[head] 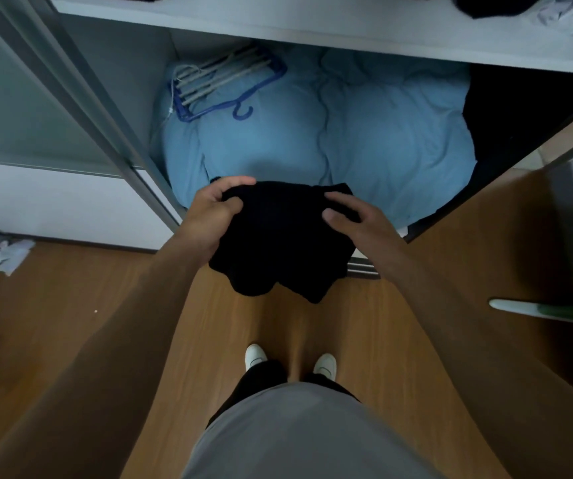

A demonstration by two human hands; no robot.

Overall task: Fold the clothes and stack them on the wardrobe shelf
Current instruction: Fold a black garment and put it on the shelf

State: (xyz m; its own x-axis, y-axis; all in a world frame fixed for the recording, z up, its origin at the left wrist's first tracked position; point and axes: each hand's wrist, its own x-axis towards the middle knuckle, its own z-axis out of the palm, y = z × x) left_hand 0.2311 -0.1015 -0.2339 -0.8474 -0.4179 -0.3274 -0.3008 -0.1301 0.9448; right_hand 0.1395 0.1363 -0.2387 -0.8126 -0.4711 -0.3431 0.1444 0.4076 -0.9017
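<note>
Dim room, wooden floor [112,305]

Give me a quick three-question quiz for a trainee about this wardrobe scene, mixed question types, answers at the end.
1. True or false: the left hand grips the black garment.
2. What lies on the blue bedding: A) shoes, B) hangers, C) a book?
3. Fill in: the right hand rests on the garment with its fingers ____.

Key
1. True; its fingers curl round the left edge.
2. B; a bundle, at the back left.
3. Spread; it lies loosely on top rather than clamped.
</note>
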